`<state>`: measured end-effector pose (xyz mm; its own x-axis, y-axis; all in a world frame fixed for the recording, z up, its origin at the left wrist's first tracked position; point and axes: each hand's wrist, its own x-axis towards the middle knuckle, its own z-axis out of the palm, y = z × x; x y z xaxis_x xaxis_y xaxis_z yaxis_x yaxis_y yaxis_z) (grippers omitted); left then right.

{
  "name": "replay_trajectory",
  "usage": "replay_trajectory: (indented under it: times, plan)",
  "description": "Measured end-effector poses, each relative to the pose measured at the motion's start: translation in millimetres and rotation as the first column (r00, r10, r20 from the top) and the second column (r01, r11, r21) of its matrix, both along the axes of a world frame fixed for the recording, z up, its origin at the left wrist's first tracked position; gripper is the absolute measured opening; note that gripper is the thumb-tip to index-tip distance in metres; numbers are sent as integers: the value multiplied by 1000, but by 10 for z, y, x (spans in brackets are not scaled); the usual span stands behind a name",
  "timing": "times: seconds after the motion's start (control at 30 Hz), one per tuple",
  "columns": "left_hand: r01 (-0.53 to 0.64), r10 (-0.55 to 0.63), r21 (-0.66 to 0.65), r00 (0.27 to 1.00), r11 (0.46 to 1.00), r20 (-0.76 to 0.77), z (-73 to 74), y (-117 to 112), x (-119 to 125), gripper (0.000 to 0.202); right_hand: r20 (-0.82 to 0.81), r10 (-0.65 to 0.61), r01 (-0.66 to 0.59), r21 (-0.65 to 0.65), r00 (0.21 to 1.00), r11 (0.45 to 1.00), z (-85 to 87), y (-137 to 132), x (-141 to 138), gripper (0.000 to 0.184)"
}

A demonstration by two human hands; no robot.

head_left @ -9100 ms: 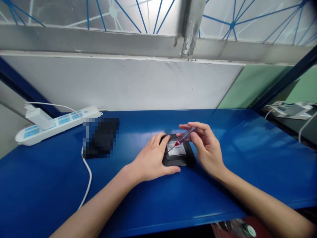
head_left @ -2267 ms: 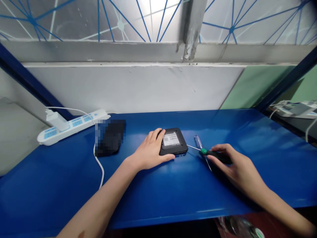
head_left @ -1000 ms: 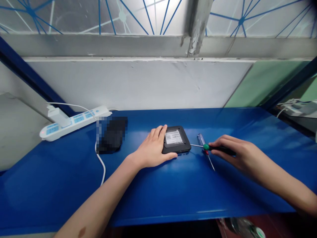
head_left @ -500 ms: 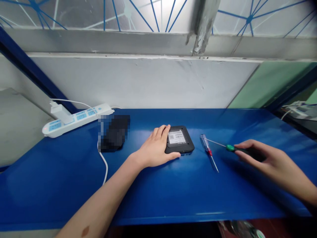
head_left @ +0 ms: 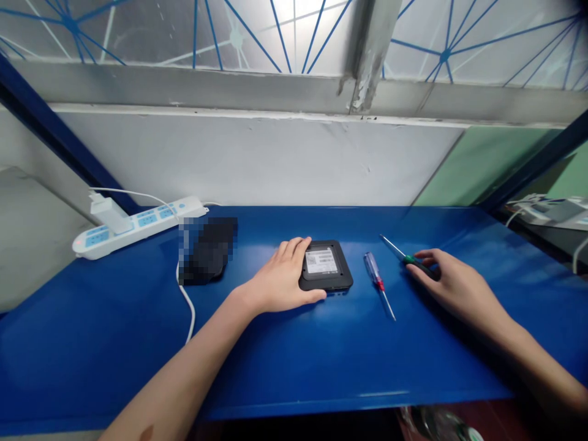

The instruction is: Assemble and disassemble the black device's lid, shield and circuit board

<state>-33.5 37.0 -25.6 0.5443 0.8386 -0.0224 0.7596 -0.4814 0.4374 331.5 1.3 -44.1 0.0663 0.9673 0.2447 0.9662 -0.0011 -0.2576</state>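
A flat black square box [head_left: 342, 267], perhaps a small electronic device, lies on the blue table with a white printed label facing up. My left hand [head_left: 287, 278] grips its left side, fingers at the far edge and thumb along the near edge. To the right, my right hand [head_left: 452, 282] holds a screwdriver [head_left: 408, 260] with a green and black handle, low at the tabletop. Its shaft points away and to the left. Between the box and that hand rests a second screwdriver [head_left: 374, 271] with a clear and red handle, its tip towards me.
A white power strip [head_left: 142, 225] with a plugged-in adapter stands at the back left. Its white cable [head_left: 192, 312] runs forward past a dark, pixelated object [head_left: 209, 254]. The wall [head_left: 275, 162] closes off the table's [head_left: 294, 367] far edge.
My right hand has moved left and down to the tabletop with the green-handled screwdriver, whose shaft has swung to point farther away. My left hand stays on the box. The view has shifted slightly.
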Motion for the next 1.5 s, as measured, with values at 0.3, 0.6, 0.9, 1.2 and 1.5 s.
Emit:
replay_trajectory:
  times: [0.3, 0.6, 0.9, 1.2, 1.5]
  plan:
    - [74, -74, 39, 997, 996, -12, 69, -17, -29, 113, 35, 64, -69, 164, 997, 984, 429, 75, -701, 45]
    - [73, -72, 95, 997, 993, -18, 22, -61, 8, 115, 26, 316, -310, -125, 948, 942, 363, 328, -1436, 42]
    - [34, -36, 59, 999, 998, 26, 31, -45, 56, 115, -23, 225, -226, -155, 974, 962, 396, 439, -1540, 55]
    - [36, -39, 28, 993, 999, 115, -18, -13, 39, 114, -27, 251, -245, -342, 968, 907, 378, 816, -1584, 81]
    - [31, -31, 4, 992, 1000, 124, -13, -15, 52, 116, -93, 250, -267, -362, 964, 893, 456, 778, -1577, 87]
